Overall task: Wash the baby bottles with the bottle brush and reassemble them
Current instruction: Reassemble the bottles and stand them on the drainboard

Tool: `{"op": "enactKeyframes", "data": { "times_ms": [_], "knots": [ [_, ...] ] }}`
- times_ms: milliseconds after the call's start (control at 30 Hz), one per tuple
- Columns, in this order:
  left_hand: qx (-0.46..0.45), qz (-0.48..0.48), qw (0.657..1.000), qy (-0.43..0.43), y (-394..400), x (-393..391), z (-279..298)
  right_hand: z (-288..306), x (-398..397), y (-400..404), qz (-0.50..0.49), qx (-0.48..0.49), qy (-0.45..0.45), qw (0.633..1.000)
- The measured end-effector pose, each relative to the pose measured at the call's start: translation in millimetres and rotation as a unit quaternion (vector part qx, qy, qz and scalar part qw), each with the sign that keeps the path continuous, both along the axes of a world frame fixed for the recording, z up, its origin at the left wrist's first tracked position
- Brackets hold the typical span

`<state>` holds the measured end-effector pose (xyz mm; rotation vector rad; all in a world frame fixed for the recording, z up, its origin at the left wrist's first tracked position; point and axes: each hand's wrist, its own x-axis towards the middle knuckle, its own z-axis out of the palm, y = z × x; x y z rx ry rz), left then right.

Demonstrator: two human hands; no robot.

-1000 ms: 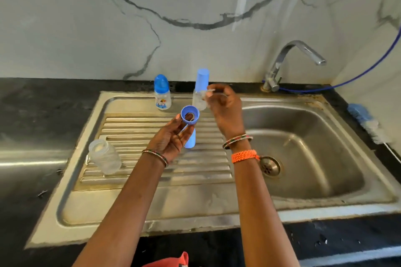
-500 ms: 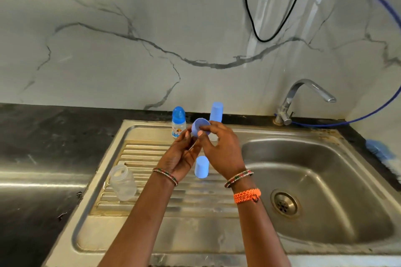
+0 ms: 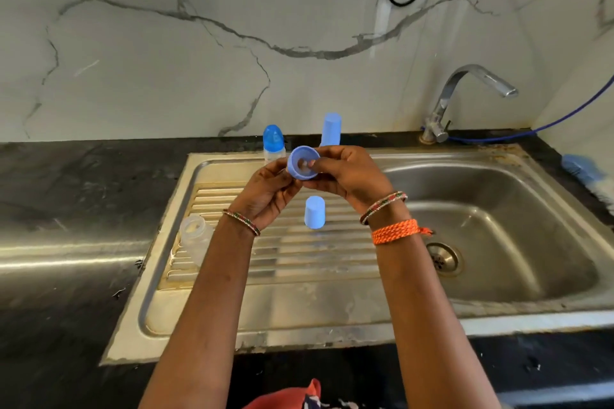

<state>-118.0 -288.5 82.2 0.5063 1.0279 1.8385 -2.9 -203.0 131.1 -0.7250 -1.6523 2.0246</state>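
Both our hands meet above the sink's ribbed drainboard (image 3: 292, 262): our left hand (image 3: 265, 192) grips the blue screw ring (image 3: 303, 163) from the left, and our right hand (image 3: 349, 176) pinches its right edge, thumb over the rim. Through the ring's open side we see something pale sitting in its centre hole; we cannot tell for sure whether it is a teat.

Starting at the left, a clear bottle body (image 3: 194, 237) stands uncapped on the drainboard, partly behind our left forearm, and it looks empty. Behind our hands, at the back edge of the sink, stands a small assembled bottle with a blue domed cap (image 3: 273, 141), and just right of it a taller bottle topped by a blue cap (image 3: 330, 133). Below our hands a loose blue cap (image 3: 314, 212) stands upside down on the ribs. Further right lies the steel basin (image 3: 531, 242), holding nothing but its drain (image 3: 443, 258), under the tap (image 3: 465, 100). At the far right edge, the blue bottle brush (image 3: 581, 171) rests on the dark surface (image 3: 66, 183).
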Motion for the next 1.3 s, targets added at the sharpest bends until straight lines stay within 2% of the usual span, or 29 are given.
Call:
{"op": "enactKeyframes", "data": {
  "times_ms": [267,400,567,700,833,1000,1167,1300],
  "knots": [
    [-0.053,0.016,0.998,-0.007,1,-3,-13,-13,-6,-2,-0.063,0.015,-0.063,0.996],
    [-0.08,0.055,0.995,-0.018,7,-1,-18,-23,-12,-4,-0.133,0.065,-0.083,0.985],
    [-0.063,0.026,0.998,-0.005,5,0,-16,-16,-7,4,-0.02,0.014,-0.079,0.997],
    [-0.078,0.015,0.997,0.01,2,-2,-14,-18,-2,8,-0.005,-0.015,-0.068,0.998],
    [-0.081,-0.006,0.997,0.002,-1,-2,-14,-23,-2,9,-0.013,0.053,-0.094,0.994],
    [-0.103,0.019,0.994,-0.011,0,-4,-11,-26,-3,8,0.015,0.041,-0.097,0.994],
    [-0.132,0.063,0.989,0.001,7,6,-14,-31,-9,5,-0.031,0.102,-0.114,0.988],
    [-0.136,0.006,0.991,-0.002,3,7,-10,-28,-5,12,-0.005,0.123,-0.095,0.988]
  ]
}}
